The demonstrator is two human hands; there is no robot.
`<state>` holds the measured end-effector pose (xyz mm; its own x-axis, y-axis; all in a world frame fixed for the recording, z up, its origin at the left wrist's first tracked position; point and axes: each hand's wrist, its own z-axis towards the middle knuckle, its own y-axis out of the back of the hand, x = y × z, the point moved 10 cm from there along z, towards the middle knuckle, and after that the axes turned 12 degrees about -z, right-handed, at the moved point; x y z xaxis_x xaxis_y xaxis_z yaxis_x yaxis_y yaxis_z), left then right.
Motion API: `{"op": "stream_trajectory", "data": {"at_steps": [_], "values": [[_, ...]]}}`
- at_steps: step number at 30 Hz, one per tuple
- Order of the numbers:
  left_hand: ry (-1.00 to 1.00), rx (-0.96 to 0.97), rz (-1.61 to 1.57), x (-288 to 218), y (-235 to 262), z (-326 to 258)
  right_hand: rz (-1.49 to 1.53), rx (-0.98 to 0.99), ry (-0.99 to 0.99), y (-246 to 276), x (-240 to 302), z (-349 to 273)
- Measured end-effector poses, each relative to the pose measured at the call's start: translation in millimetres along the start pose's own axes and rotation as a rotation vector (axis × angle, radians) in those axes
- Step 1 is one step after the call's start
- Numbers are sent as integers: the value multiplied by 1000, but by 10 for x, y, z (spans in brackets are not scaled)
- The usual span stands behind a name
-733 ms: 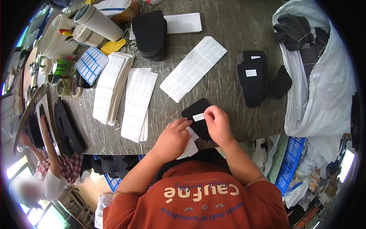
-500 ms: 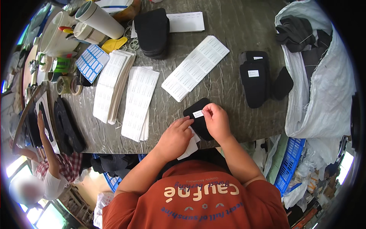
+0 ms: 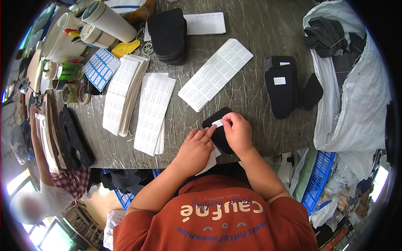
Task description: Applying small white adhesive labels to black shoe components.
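Note:
A black insole-shaped pad [image 3: 221, 140] lies at the table's front edge between my hands. Across its upper part is a small white label [image 3: 217, 123]. My right hand [image 3: 238, 133] pinches the label's right end between thumb and forefinger. From the left, my left hand [image 3: 196, 147] reaches over the pad, its index fingertip touching the label's left end. Its other fingers bend over a white label sheet [image 3: 208, 165], mostly hidden beneath the hand. Beyond the pad lies another label sheet [image 3: 215, 75], printed in rows.
Label stacks [image 3: 125, 94] lie on the left, near tape rolls [image 3: 69, 93] and a white cup [image 3: 109, 21]. Black pads are piled at the back [image 3: 167, 35]; labelled ones lie right [image 3: 279, 94]. A white sack [image 3: 345, 113] stands far right. Another person's arm [image 3: 37, 146] shows far left.
My left index finger has moved up and right from the pad's edge onto the label. My right hand keeps its pinch. At far left, the other person's arm has shifted left.

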<state>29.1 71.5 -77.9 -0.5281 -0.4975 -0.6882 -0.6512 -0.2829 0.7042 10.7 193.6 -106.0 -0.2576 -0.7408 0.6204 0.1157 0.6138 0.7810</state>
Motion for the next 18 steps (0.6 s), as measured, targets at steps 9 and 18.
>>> {"op": "stream_trajectory", "data": {"at_steps": [9, 18], "values": [[46, 59, 62, -7, -60, 12, 166, -42, -216, -72, -237, -42], [66, 70, 32, 32, -72, -7, -134, -141, -78, 134, -38, 64]]}}
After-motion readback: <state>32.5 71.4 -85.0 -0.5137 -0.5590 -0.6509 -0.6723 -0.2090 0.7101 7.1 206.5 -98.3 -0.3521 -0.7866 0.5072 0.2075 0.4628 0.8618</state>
